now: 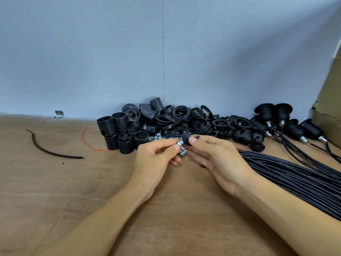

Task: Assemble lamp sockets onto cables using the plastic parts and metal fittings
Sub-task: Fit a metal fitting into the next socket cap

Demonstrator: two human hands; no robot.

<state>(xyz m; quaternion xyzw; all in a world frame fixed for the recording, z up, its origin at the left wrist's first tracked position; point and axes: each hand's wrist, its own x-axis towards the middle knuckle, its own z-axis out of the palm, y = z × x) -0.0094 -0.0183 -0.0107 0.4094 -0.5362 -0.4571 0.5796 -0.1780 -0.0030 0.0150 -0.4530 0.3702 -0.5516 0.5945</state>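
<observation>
Black ribbed plastic socket shells and flat threaded rings lay heaped on a worn wooden counter against a pale blue wall. Both hands met above it. The left hand pinched a short threaded metal fitting between thumb and fingers; the right hand gripped a rounded black plastic cap, touching the fitting. Smooth black cables lay bundled at right, near finished sockets. No writing was legible.
</observation>
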